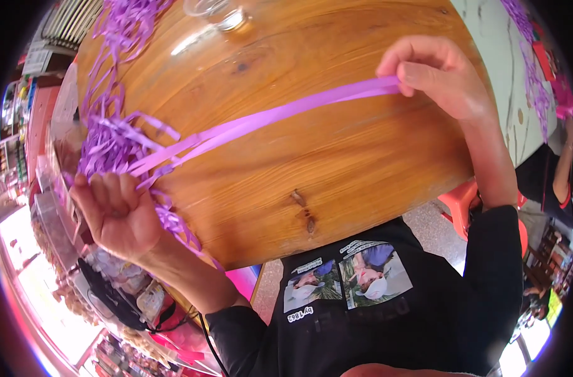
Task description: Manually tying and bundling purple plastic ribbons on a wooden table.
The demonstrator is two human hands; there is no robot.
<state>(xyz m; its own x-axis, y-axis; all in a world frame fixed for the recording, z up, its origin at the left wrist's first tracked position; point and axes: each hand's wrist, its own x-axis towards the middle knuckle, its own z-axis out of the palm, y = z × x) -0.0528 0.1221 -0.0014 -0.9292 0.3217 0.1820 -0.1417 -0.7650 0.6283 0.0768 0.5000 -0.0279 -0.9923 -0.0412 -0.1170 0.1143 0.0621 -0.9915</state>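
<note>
- Our left hand [113, 213], near left, is fisted around a bunch of purple ribbon strips [110, 141].
- Our right hand [434, 72] pinches one flat, glossy purple ribbon [267, 118], taut across the wooden table [336, 169].

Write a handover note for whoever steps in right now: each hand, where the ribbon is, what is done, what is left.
Left hand: closed on purple ribbon strips at the table's left edge.
Right hand: pinching the other end of the strips, pulled taut across the wooden table.
Loose ribbon pile lies by the left hand; a clear glass stands at the far edge.
Done: a few strips drawn straight.
Left: the tangled pile looks unsorted.
</note>
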